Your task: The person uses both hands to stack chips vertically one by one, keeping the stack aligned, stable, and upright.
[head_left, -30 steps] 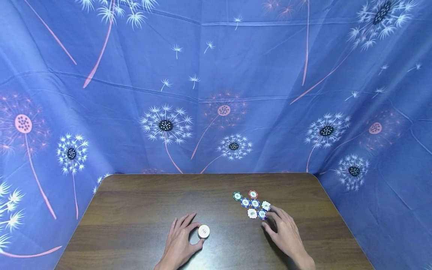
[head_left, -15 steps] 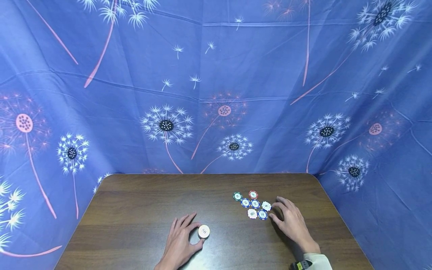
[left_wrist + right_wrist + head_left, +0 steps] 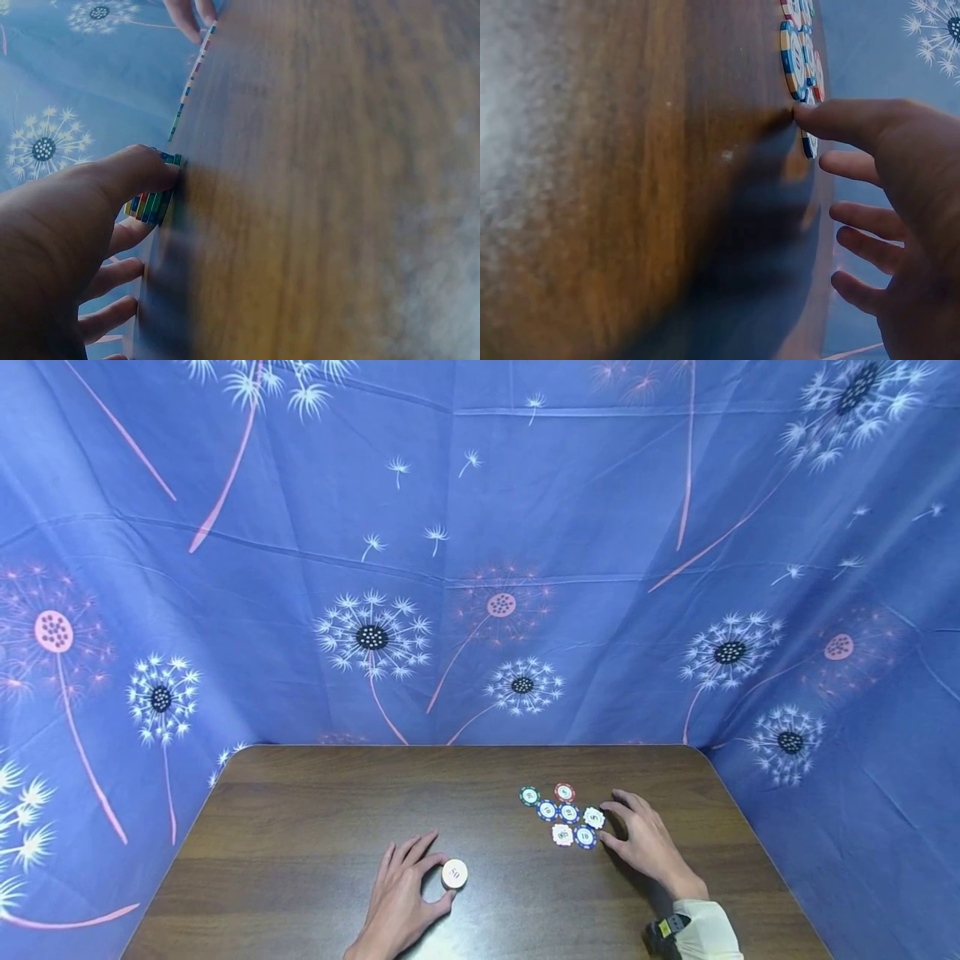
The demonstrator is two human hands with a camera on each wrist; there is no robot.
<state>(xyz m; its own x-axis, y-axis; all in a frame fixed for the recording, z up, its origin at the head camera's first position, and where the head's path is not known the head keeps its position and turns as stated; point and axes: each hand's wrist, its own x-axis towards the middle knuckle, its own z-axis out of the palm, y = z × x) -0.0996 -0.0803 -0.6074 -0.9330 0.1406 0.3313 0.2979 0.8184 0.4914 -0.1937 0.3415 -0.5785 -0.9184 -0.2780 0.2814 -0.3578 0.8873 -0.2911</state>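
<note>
My left hand (image 3: 405,889) pinches a short upright stack of poker chips (image 3: 454,874) between thumb and index finger, its top chip white and marked 50. In the left wrist view the stack (image 3: 150,204) shows edges in several colours. My right hand (image 3: 647,839) is beside the right side of a group of flat poker chips, thumb and index finger parted at the edge of a white chip (image 3: 594,817) marked 5. In the right wrist view the thumb partly covers that chip (image 3: 809,142); I cannot tell whether the fingertips touch it.
Next to the white chip lie a blue chip (image 3: 585,837), a white chip (image 3: 562,835), two more blue chips, a green chip (image 3: 529,796) and a red chip (image 3: 565,792). A blue dandelion-print cloth (image 3: 480,527) hangs behind the brown wooden table (image 3: 300,827).
My right hand has drawn back to the right from over the chips, then moved slightly forward beside the white chip. My left hand and its stack have stayed in place.
</note>
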